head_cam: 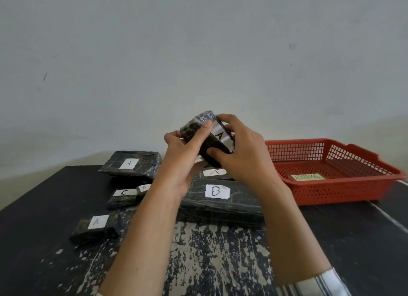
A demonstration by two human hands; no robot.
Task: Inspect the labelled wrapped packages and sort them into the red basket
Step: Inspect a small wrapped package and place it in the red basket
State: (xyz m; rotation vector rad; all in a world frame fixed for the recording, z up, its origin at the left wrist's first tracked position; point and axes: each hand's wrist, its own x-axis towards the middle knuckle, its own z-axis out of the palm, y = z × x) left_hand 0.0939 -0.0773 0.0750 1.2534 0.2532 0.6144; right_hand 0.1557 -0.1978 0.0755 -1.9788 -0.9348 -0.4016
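Both hands are raised in front of the person and meet on one wrapped package (194, 130). The left hand (183, 156) grips the package's left end. Its fingers curl round the far side and its thumb (204, 130) lies straight up the near face to the top edge. The right hand (242, 156) grips the package's right end, fingers curled over the top edge, thumb pressed against the lower near edge. The left forearm (143, 229) and right forearm (287, 225), both bare, rise from below and converge toward the package. A striped sleeve (320, 282) shows near the right elbow.
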